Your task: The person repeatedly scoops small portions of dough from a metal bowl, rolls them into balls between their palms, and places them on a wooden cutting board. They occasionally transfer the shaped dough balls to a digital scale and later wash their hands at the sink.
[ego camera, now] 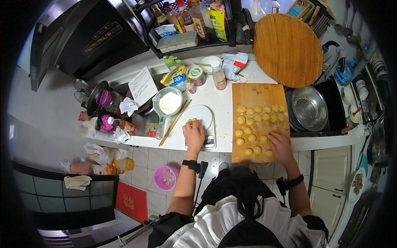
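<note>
My left hand (194, 135) reaches over a white digital kitchen scale (204, 116), its fingers curled around small yellow dough pieces (192, 120) that show past the fingertips. On a wooden cutting board (258, 95), my right hand (280, 148) lies palm down at the right edge. Its fingertips are next to a yellow dough ball (264, 139), and whatever is under the palm is hidden. Rows of similar balls cover much of the board, which juts past the counter's front edge. Left of the scale lie wooden chopsticks (175, 122) and a pale green handled bowl of white flour (169, 103).
A lidded jar (196, 76), a bottle (218, 76) and a yellow pouch (177, 77) stand behind the scale. Metal bowls (309, 108) sit right of the board, below a large round wooden board (288, 51). A pink bin (166, 178) stands on the floor.
</note>
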Motion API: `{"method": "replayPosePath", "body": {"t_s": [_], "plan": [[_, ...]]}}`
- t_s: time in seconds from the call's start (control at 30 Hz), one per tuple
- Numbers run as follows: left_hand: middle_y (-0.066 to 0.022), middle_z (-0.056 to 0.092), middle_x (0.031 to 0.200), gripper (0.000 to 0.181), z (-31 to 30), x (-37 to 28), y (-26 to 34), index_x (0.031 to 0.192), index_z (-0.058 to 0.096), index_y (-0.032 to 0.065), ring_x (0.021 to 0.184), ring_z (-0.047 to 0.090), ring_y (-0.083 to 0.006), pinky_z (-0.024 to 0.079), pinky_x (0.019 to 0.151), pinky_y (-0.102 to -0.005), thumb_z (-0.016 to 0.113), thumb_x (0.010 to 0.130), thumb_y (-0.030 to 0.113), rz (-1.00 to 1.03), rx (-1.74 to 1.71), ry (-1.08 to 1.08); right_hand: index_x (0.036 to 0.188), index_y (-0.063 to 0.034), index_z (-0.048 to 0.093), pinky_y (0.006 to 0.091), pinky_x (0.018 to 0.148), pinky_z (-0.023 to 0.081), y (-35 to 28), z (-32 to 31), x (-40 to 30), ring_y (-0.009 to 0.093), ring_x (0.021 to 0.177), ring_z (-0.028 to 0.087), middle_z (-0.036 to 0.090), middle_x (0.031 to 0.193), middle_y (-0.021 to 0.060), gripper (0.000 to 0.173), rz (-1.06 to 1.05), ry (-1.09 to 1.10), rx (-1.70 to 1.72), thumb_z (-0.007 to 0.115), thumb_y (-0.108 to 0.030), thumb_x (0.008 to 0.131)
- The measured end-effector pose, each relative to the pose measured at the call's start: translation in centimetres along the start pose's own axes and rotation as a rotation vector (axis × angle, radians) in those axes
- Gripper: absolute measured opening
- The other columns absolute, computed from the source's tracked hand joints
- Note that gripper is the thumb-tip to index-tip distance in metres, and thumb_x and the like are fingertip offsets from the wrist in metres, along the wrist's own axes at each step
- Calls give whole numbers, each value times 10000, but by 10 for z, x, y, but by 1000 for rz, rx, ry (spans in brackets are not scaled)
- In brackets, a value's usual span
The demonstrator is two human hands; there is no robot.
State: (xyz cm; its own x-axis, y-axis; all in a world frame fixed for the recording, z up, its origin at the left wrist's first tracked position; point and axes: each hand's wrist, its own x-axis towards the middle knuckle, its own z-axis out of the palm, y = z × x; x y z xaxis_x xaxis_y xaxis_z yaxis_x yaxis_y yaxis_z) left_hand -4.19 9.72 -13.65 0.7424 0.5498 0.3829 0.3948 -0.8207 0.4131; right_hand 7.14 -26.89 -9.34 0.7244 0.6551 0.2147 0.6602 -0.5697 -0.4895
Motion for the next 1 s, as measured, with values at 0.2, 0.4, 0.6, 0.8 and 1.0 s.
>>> {"method": "replayPosePath", "body": {"t_s": [0.2,0.4,0.6,0.8,1.0], "plan": [[-105,613,978,196,-1,14,5,941,638,105,930,560,-305,434,763,-467,632,800,241,-9,269,-127,1173,-44,571,410,914,447,16,33,21,324,1109,517,559,1161,132,353,57,-265,-18,600,-153,838],[-80,615,926,139,15,15,7,916,618,98,890,583,-274,420,741,-445,578,825,195,-49,417,-95,1141,-49,573,422,913,440,7,40,22,362,1081,512,559,1105,163,377,201,-218,102,665,-163,794],[-78,643,877,228,0,25,10,1047,584,103,864,605,-268,405,774,-433,567,820,120,-54,298,-143,1140,-24,556,393,830,486,29,65,16,336,955,583,583,1044,146,372,378,-89,313,673,-145,809],[-140,641,947,257,-41,34,71,1045,646,44,947,610,-287,470,852,-382,640,789,21,47,-421,-49,1228,8,508,292,883,501,-11,25,15,146,971,593,567,1127,49,298,753,-39,1561,535,-86,947],[-147,655,1104,216,-47,-8,164,1056,670,27,1027,632,-281,497,877,-327,621,845,27,216,-712,-312,1370,8,393,307,1000,445,-78,32,34,143,1123,537,505,1274,70,420,663,9,1897,484,-28,961]]}}
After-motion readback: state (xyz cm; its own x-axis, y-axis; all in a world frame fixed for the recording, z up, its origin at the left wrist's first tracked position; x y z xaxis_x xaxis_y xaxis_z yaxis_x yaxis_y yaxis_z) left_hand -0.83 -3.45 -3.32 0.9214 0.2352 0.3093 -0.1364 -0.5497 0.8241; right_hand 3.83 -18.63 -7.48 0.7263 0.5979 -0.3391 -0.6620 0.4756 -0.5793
